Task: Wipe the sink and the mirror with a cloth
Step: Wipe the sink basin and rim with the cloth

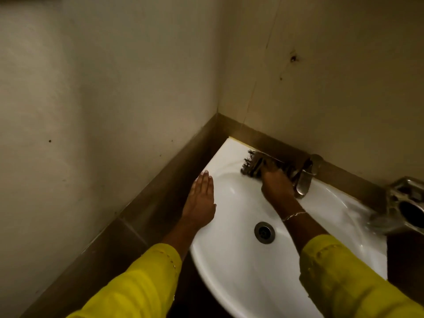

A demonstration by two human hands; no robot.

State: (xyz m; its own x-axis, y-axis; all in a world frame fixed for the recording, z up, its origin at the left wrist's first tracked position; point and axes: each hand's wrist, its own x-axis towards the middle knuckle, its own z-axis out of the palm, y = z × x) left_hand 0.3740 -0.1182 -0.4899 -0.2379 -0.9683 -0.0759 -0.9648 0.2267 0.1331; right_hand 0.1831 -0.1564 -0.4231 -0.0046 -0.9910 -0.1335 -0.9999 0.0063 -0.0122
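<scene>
A white oval sink point(231, 267) sits in the corner of two beige walls, with a round metal drain point(264, 232) in its bowl. My right hand point(276, 187) presses a dark fringed cloth point(252, 165) onto the sink's back ledge, just left of the metal tap point(304, 180). My left hand point(202, 199) lies flat, fingers straight, on the sink's left rim and holds nothing. No mirror is in view.
A brown tiled band point(160, 193) runs along both walls around the sink. At the right edge a metal holder point(406, 205) is fixed to the wall above the rim. The walls stand close on the left and behind.
</scene>
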